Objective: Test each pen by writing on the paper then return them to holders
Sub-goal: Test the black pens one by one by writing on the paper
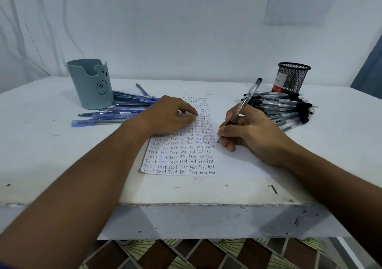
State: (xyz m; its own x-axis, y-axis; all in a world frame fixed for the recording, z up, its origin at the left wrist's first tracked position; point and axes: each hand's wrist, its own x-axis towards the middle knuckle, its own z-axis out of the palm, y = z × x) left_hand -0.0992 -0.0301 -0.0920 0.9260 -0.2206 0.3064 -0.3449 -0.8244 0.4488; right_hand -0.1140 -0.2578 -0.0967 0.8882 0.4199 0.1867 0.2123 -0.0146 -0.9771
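Two bare hands reach forward over a white table (62,155), seen from above and behind. The right hand (250,134) grips a clear-barrelled black pen (244,105) in a writing hold, thumb and fingers curled round its lower end. The pen leans up and away from the person, its cap end highest, and its tip touches the paper (233,165) at the right end of a handwritten row, just beside the last word.

The left hand (167,115) lies palm down on the upper left part of the same sheet, fingers loosely bent, holding nothing and pressing the sheet flat. It sits just left of the right hand, with a narrow strip of written paper between them.

The paper lies in the middle of the table, directly under both hands. Its left part is filled with rows of the word "Test" in black and blue ink; its right part is unwritten.

Left of the left hand, a heap of blue pens (115,111) lies flat on the table, touching the base of a grey-blue holder (91,84) with a bear face drawn on it. Behind and to the right of the right hand, a heap of black pens (289,109) lies close to the knuckles. A black mesh holder (292,77) stands upright just behind that heap.

A patterned floor (186,256) shows beneath the table's front edge.
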